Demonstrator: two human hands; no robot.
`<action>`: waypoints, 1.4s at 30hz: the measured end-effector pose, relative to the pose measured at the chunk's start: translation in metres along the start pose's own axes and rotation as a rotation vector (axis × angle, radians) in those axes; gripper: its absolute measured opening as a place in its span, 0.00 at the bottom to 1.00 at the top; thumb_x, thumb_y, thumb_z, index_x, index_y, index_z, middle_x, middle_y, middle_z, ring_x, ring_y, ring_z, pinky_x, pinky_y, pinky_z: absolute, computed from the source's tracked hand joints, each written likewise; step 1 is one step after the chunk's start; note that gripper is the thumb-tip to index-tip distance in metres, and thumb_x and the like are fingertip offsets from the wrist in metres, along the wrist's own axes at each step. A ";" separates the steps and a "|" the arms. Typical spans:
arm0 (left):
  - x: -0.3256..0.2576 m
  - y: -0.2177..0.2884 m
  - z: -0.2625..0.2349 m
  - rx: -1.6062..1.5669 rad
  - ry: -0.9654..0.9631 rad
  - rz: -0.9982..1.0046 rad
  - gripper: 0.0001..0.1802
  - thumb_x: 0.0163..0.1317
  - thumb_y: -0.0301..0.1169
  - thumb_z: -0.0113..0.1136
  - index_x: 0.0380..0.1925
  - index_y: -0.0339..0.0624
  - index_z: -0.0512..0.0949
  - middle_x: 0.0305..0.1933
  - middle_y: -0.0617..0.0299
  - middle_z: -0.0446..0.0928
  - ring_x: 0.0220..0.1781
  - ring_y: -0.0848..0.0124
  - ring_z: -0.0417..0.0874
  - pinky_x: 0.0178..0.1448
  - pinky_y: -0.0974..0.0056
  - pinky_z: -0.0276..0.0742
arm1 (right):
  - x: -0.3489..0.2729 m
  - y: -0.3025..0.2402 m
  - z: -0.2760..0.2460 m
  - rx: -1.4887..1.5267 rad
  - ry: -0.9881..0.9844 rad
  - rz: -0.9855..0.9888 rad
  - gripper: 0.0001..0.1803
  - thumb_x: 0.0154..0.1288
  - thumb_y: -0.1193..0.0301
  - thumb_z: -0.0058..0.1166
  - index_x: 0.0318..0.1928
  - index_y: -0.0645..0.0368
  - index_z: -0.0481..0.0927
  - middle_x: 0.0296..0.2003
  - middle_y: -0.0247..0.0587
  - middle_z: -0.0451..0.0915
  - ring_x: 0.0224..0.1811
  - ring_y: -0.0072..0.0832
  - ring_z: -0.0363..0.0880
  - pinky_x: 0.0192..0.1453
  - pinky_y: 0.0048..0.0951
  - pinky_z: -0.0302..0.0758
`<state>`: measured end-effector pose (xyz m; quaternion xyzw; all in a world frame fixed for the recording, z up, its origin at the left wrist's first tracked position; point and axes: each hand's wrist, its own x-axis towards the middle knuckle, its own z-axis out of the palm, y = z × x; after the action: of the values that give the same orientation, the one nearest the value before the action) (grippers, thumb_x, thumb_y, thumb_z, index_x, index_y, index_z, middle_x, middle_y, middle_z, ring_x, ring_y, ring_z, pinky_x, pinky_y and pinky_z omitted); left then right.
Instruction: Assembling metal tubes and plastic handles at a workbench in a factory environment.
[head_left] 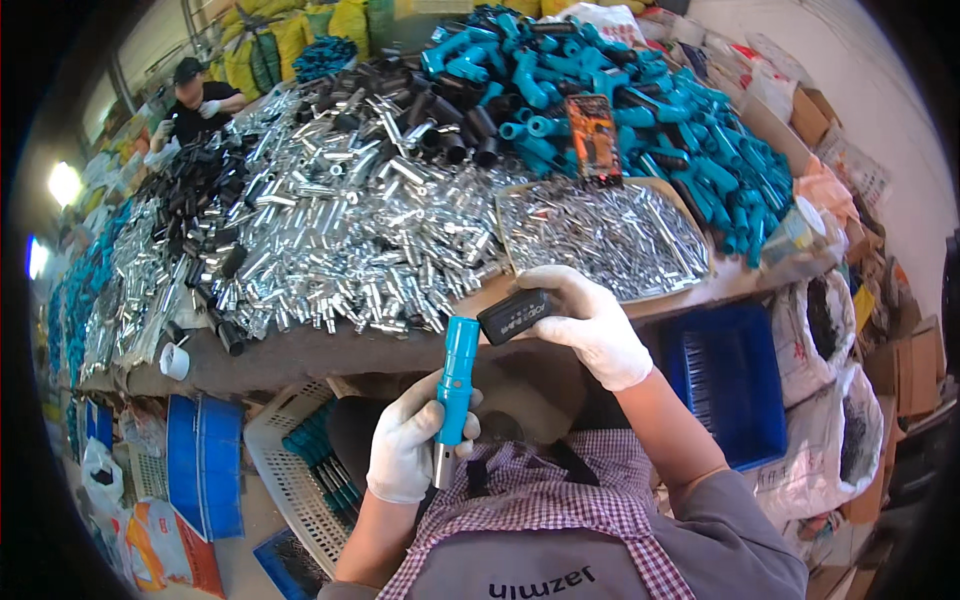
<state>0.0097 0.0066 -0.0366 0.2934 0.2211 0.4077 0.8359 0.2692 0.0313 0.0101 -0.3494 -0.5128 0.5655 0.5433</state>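
My left hand (408, 440), in a white glove, is wrapped around a teal cylindrical handle (457, 372) with a short silver metal tube at its lower end. The handle stands nearly upright over my lap. My gloved right hand (590, 325) grips a black block (513, 316) with rounded corners and pale lettering. This block is tilted and sits close to the handle's upper end; I cannot tell whether the two touch. A tray (682, 287) of small metal pins lies on the table just beyond my right hand.
Silver metal tubes (350, 230) are heaped across the table, beside black sleeves (455, 140) and teal pistol-shaped housings (540, 80). A phone (594, 138) leans at the tray's far edge. Below are a white crate (265, 440) and blue bins (735, 375). A co-worker (190, 105) sits far left.
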 end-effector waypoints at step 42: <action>0.032 -0.065 0.081 1.084 0.073 0.111 0.55 0.50 0.71 0.67 0.60 0.29 0.73 0.28 0.65 0.76 0.25 0.80 0.74 0.28 0.72 0.71 | -0.057 -0.030 -0.084 -0.658 -0.236 -0.375 0.12 0.65 0.67 0.60 0.47 0.56 0.83 0.43 0.44 0.83 0.49 0.41 0.81 0.56 0.39 0.77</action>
<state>0.1131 -0.0246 -0.0248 0.6791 0.4125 0.2887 0.5341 0.3663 -0.0112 0.0105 -0.3376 -0.7805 0.2982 0.4336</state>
